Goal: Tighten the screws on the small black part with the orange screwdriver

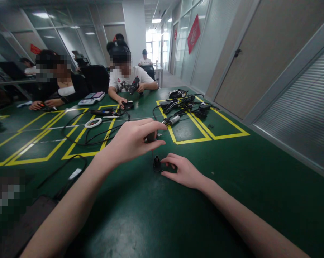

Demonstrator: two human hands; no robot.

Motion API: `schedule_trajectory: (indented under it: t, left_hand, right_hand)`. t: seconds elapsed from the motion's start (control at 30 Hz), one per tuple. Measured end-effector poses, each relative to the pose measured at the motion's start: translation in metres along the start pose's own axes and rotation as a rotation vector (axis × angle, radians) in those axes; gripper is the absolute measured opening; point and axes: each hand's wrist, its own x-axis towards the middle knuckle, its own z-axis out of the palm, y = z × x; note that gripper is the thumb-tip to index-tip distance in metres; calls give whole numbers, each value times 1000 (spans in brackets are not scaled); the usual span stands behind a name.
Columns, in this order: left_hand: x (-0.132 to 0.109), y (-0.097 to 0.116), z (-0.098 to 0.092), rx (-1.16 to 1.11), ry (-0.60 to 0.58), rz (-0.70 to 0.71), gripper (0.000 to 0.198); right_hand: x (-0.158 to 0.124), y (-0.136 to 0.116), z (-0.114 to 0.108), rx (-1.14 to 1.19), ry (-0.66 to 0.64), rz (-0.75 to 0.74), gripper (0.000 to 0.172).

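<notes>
My left hand (132, 139) is raised above the table, thumb and forefinger apart and curved. In their crook sits a dark rounded thing (150, 136), partly hidden, with a thin line running down below it; its kind is unclear. Small shiny bits show just beyond it. Under that hand, a black part (157, 164) with a wide round base and a narrower upright neck stands on the table. My right hand (182, 171) rests low at its right side, fingers bent and thumb apart. Those fingertips reach the part's edge, but I cannot tell whether they touch.
Black cables and tools (185, 104) lie heaped inside yellow tape outlines on the green table (232, 172). A white ring (93, 123) lies farther left near looping cable. Across the table, one person holds a power drill (134, 85); another sits to the left. A dark bag-like object (34, 222) is near left.
</notes>
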Motion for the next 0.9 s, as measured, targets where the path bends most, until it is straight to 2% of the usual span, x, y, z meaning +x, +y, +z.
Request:
schedule_trajectory:
  t: [0.23,0.37,0.53,0.7,0.9]
  left_hand:
    - [0,0,1,247,99,39,36]
    - [3,6,-3,155,55,18,10]
    - [4,9,-6,7,-28,-15,27]
    - [2,7,-1,-43,-15,3,19]
    - [-1,3,-3,42,20,3,15]
  right_hand:
    - [1,1,2,-32,-14,10,25]
    - [2,-1,1,-27,-15,23,12]
    - [2,-1,0,-49,-28,-7,7]
    - [0,2,1,-25,-18,-21,5]
    - [1,2,3,-15,-4,-34,9]
